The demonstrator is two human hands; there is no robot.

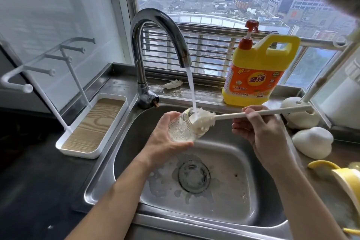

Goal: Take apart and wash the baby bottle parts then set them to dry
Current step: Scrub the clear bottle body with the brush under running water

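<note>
My left hand (165, 140) grips the clear glass baby bottle (184, 126) over the steel sink (120, 154), tilted with its mouth toward the tap. Water runs from the chrome tap (155, 45) onto the bottle's mouth. My right hand (259, 128) pinches the long white handle of a bottle brush (204, 121), whose foamy head sits at the bottle's opening. Suds cling inside the bottle. A white drying rack (81, 130) with pegs and a wood-look tray stands left of the sink.
A yellow dish-soap jug (257, 76) with a red pump stands on the ledge behind the sink. White rounded parts (311, 142) and yellow bottle parts (346, 181) lie on the counter at right. A crumpled white scrap (173, 84) lies near the tap. Foam surrounds the drain (193, 175).
</note>
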